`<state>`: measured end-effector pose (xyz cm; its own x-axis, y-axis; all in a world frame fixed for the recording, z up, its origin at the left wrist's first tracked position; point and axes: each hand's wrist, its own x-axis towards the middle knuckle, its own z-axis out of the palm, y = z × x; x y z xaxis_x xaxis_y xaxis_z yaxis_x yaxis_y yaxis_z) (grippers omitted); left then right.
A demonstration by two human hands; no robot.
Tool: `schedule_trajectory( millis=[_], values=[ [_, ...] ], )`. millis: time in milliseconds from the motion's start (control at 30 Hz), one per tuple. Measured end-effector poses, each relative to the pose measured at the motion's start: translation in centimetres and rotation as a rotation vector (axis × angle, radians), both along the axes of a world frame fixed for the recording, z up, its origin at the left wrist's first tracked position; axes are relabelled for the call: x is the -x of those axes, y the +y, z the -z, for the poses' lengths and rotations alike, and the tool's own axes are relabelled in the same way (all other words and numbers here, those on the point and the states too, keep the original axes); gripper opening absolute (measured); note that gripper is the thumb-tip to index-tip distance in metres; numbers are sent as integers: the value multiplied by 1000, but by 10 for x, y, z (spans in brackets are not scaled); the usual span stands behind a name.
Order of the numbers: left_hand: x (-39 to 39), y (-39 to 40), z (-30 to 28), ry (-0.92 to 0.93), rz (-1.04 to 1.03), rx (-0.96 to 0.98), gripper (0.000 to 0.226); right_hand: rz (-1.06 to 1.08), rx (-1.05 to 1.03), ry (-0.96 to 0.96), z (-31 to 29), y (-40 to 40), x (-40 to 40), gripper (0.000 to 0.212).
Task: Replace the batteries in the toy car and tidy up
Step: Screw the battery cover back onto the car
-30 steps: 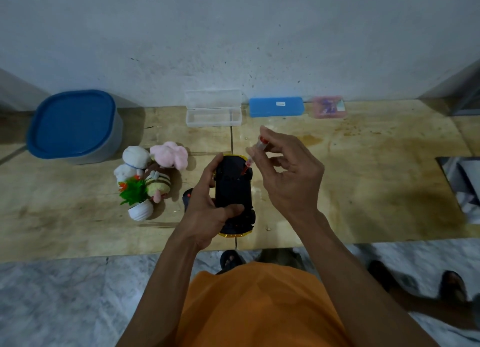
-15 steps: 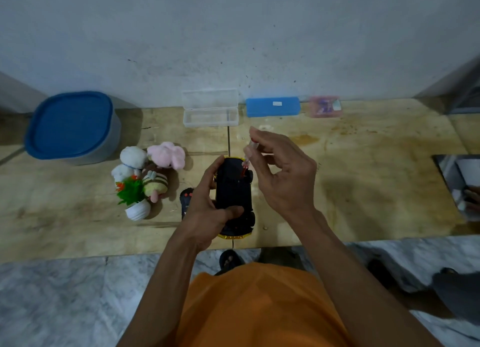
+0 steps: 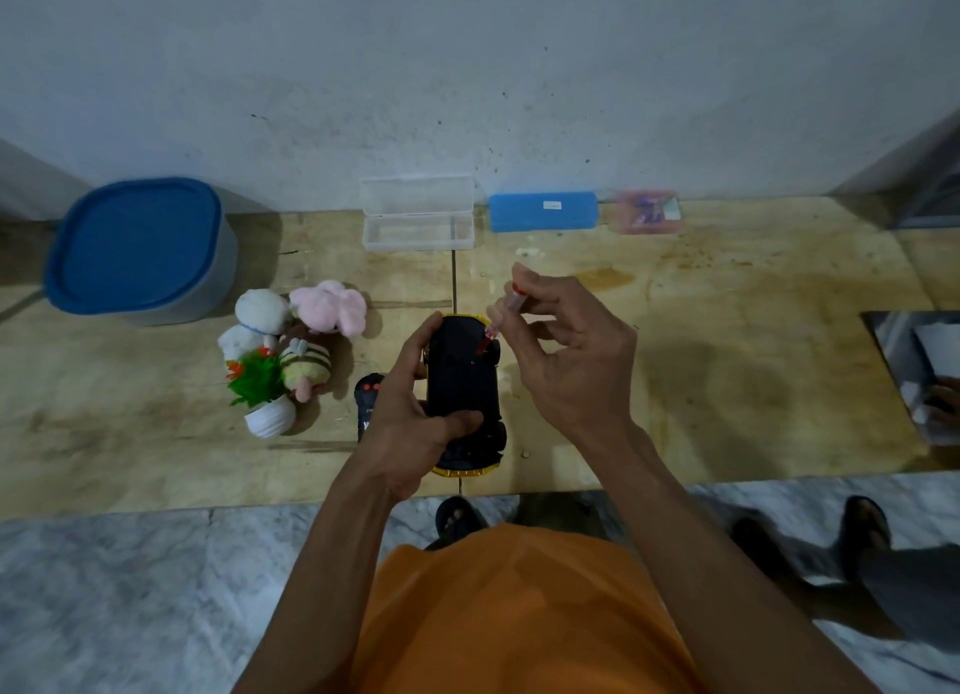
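The toy car (image 3: 464, 381) lies upside down on the wooden counter (image 3: 727, 381), its black underside facing up and a yellow edge showing at the near and far ends. The left hand (image 3: 410, 423) clasps it from the left side, thumb pressed across the underside near the rear and fingers wrapped round the far end. The right hand (image 3: 566, 361) pinches a small screwdriver (image 3: 503, 313) with a clear, red-tipped handle between thumb and fingertips; the tool slants down to the left and its tip meets the car's underside near the far right wheel. A small black remote (image 3: 368, 400) with red buttons lies just left of the car, partly hidden by the left hand. Further left sits a cluster of plush toys (image 3: 306, 330) with a little potted plant (image 3: 265, 397) at its near edge, and beyond them a grey tub with a blue lid (image 3: 137, 249). Against the wall stand an open clear plastic box (image 3: 418, 215), a blue case (image 3: 543, 211) and a pink box (image 3: 649, 211), side by side, well apart from the car
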<state>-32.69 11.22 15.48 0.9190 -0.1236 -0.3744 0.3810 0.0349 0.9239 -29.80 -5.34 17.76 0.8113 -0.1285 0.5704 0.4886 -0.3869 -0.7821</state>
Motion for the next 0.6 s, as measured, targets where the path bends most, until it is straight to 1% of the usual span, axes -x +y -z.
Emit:
schedule_trajectory(
  millis=[67,167,300,467,533,600],
  values=[
    [1,-1,1,8,1,7,105,4,18,-9,1,-1,0,30],
    [1,-2,1,13,3,7,104,1,1,31,1,0,1,29],
    [0,-2,3,13,4,1,104,46,33,-21,2,1,-2,31],
    [-5,1,5,13,14,11,104,46,0,22,4,4,-4,33],
    [-5,2,8,13,8,22,104,79,-38,60,3,5,-3,33],
    [-8,4,12,14,-7,27,102,133,-161,144,0,6,-1,33]
  ],
)
